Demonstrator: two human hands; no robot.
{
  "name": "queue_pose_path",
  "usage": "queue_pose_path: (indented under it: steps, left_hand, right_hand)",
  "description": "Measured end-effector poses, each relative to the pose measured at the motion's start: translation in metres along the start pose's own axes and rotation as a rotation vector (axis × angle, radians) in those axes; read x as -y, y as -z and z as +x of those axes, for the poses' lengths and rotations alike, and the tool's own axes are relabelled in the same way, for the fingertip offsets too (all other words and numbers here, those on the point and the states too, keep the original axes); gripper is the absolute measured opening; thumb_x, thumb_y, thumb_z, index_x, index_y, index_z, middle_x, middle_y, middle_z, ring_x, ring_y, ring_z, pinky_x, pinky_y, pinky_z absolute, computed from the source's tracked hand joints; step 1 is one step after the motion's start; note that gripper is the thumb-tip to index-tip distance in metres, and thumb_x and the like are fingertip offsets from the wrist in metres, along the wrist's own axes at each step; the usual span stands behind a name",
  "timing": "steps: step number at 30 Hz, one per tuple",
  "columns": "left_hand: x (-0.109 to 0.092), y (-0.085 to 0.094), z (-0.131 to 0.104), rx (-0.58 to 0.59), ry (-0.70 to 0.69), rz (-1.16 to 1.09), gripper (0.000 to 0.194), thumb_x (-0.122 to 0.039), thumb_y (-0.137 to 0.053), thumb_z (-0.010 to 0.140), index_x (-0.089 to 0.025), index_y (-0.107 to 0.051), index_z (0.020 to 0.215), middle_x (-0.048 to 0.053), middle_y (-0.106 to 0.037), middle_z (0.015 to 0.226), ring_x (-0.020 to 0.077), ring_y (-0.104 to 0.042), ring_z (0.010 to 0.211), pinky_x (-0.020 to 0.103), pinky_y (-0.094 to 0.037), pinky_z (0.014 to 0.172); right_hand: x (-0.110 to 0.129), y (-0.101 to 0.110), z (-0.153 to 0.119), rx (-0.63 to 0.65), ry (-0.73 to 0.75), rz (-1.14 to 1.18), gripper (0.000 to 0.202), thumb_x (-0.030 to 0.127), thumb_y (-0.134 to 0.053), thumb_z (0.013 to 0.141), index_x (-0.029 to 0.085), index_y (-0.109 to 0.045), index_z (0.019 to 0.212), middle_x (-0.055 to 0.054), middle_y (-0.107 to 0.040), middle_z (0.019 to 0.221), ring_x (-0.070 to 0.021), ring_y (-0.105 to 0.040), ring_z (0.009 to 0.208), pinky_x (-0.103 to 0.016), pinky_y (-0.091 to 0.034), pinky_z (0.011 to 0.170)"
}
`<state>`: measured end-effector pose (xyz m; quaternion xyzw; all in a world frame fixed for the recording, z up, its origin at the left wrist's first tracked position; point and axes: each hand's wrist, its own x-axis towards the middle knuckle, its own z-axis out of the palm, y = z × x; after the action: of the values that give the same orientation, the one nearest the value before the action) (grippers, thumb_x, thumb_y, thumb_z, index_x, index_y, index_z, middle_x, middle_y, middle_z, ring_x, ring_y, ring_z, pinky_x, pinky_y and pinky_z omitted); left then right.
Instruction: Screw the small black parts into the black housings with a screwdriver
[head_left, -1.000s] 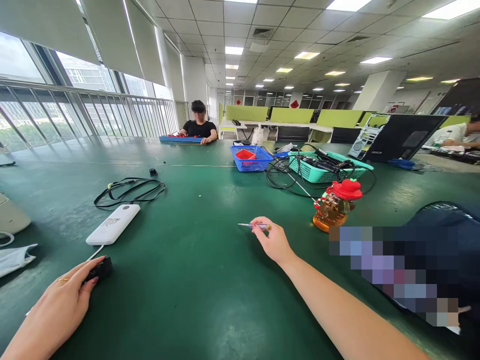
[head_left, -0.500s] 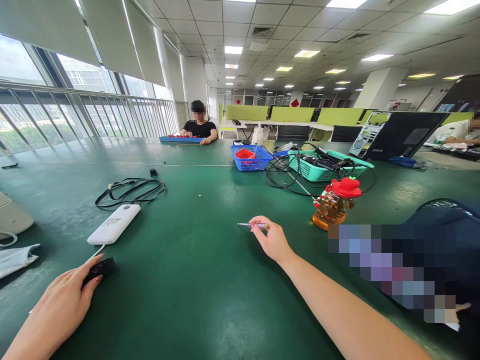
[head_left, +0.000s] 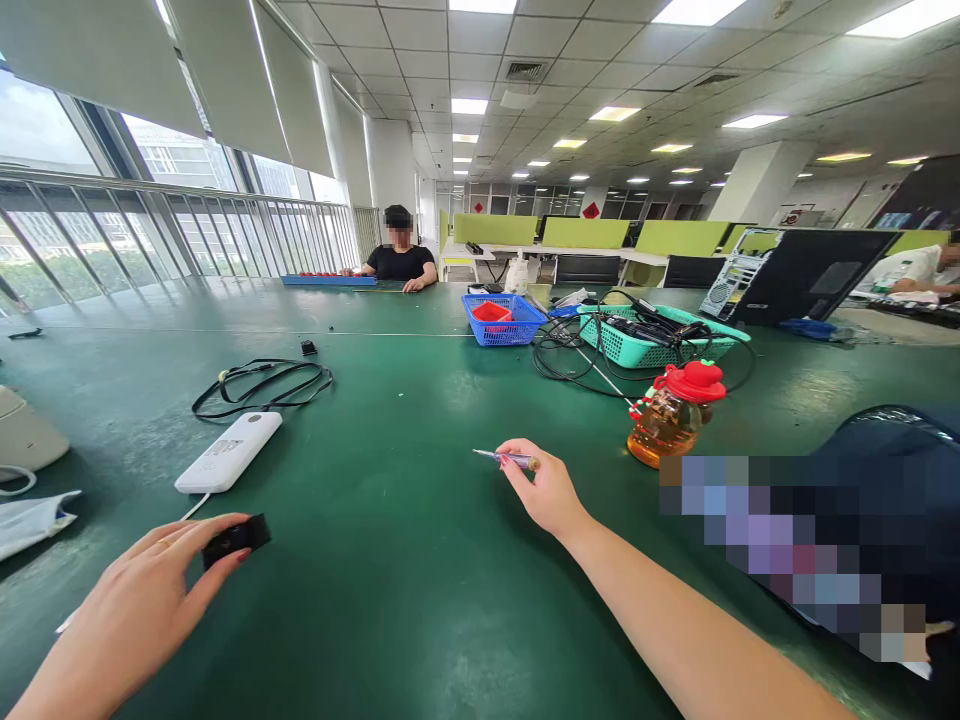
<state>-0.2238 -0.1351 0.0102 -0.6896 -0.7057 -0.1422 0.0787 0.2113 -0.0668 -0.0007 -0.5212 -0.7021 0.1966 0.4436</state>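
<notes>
My left hand (head_left: 142, 605) is closed on a small black block-like object (head_left: 244, 538), gripped between thumb and fingers near the left front of the green table (head_left: 420, 600). What kind of thing it is I cannot make out. In my right hand (head_left: 551, 492) a slim screwdriver (head_left: 487, 455) with a clear, purplish handle is pinched, its metal tip pointing left over the middle of the table. A white power bank (head_left: 231, 452) with a white cable lies just beyond my left hand. Behind it rests a coiled black cable (head_left: 262, 388).
To the right stand a red-lidded bottle (head_left: 671, 415), a blue basket (head_left: 504, 328) and a green basket (head_left: 637, 345) of cables. A dark bag (head_left: 885, 490) lies at the right edge. Across the table sits a person (head_left: 401, 262) beside a long blue tray (head_left: 330, 281).
My left hand has shifted right with the black object. My right hand and the screwdriver are almost where they were. Across the table, the blue tray has slid left.
</notes>
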Motion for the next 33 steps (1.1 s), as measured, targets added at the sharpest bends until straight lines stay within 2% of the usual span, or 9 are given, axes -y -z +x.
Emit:
queue_pose_path:
  steps: [3,6,10,14,18,21,24,27,33]
  left_hand:
    - [-0.055,0.022,0.016,0.065,-0.171,-0.137,0.046,-0.059,-0.049,0.081,-0.033,-0.068,0.114,0.002,-0.072,0.112,0.0288,-0.062,0.108,0.042,-0.046,0.099]
    - [-0.117,0.027,0.042,0.118,-0.400,-0.212,0.036,-0.047,-0.054,0.086,-0.029,-0.067,0.114,0.004,-0.071,0.113,0.0273,-0.057,0.116,0.041,-0.043,0.102]
    - [-0.188,0.001,0.084,0.168,-0.579,-0.258,0.025,-0.029,-0.060,0.086,-0.025,-0.067,0.110,0.006,-0.071,0.113,0.0263,-0.056,0.114,0.042,-0.044,0.100]
    - [-0.230,-0.034,0.115,0.158,-0.614,-0.275,0.023,-0.024,-0.062,0.086,-0.020,-0.067,0.108,0.009,-0.070,0.112,0.0284,-0.057,0.110,0.044,-0.044,0.098]
    - [-0.239,-0.056,0.127,0.142,-0.571,-0.271,0.026,-0.023,-0.060,0.087,-0.019,-0.065,0.113,0.011,-0.070,0.113,0.0298,-0.056,0.109,0.045,-0.044,0.095]
    - [-0.231,-0.067,0.129,0.138,-0.541,-0.310,0.028,-0.023,-0.060,0.088,-0.019,-0.064,0.115,0.010,-0.069,0.115,0.0289,-0.056,0.111,0.045,-0.043,0.098]
    - [-0.223,-0.076,0.130,0.187,-0.492,-0.397,0.028,-0.025,-0.058,0.089,-0.022,-0.064,0.116,0.008,-0.069,0.116,0.0266,-0.056,0.112,0.042,-0.043,0.100]
    - [-0.220,-0.081,0.132,0.226,-0.425,-0.480,0.032,-0.024,-0.060,0.087,-0.023,-0.064,0.118,0.006,-0.069,0.116,0.0259,-0.057,0.112,0.040,-0.043,0.102]
    - [-0.220,-0.081,0.133,0.205,-0.366,-0.514,0.044,-0.023,-0.066,0.082,-0.022,-0.062,0.125,0.009,-0.070,0.110,0.0266,-0.056,0.114,0.041,-0.044,0.103]
  right_hand:
    - [0.001,-0.002,-0.001,0.015,0.033,-0.026,0.021,0.037,-0.049,0.089,0.026,-0.066,0.094,-0.002,-0.072,0.086,-0.0194,-0.065,0.077,-0.032,-0.050,0.074]
    - [0.001,-0.004,-0.002,0.023,0.053,-0.065,0.020,0.035,-0.050,0.088,0.026,-0.067,0.095,-0.003,-0.073,0.095,-0.0213,-0.066,0.086,-0.036,-0.050,0.083]
    - [-0.002,-0.005,-0.001,0.079,0.058,-0.120,0.021,0.033,-0.051,0.088,0.026,-0.067,0.099,-0.003,-0.073,0.102,-0.0225,-0.066,0.092,-0.040,-0.049,0.088]
    - [-0.005,-0.004,0.001,0.088,0.073,-0.131,0.021,0.028,-0.051,0.088,0.026,-0.066,0.102,-0.003,-0.072,0.106,-0.0218,-0.066,0.097,-0.039,-0.049,0.090]
    - [-0.003,-0.003,0.001,0.066,0.108,-0.154,0.021,0.025,-0.052,0.088,0.026,-0.066,0.104,-0.003,-0.072,0.105,-0.0206,-0.066,0.096,-0.038,-0.049,0.090]
    - [0.000,-0.005,0.000,0.060,0.151,-0.180,0.020,0.024,-0.051,0.089,0.026,-0.065,0.104,-0.004,-0.071,0.105,-0.0202,-0.066,0.096,-0.038,-0.049,0.090]
    - [0.004,-0.006,-0.002,0.062,0.199,-0.204,0.020,0.022,-0.051,0.090,0.026,-0.064,0.104,-0.004,-0.071,0.104,-0.0199,-0.066,0.095,-0.038,-0.050,0.089]
    - [0.008,-0.006,-0.005,0.060,0.261,-0.219,0.021,0.019,-0.052,0.089,0.025,-0.064,0.105,-0.004,-0.071,0.104,-0.0196,-0.065,0.094,-0.038,-0.050,0.088]
    - [0.013,-0.008,-0.009,0.091,0.381,-0.242,0.019,0.015,-0.055,0.089,0.024,-0.063,0.103,-0.003,-0.070,0.099,-0.0184,-0.064,0.089,-0.038,-0.048,0.087]
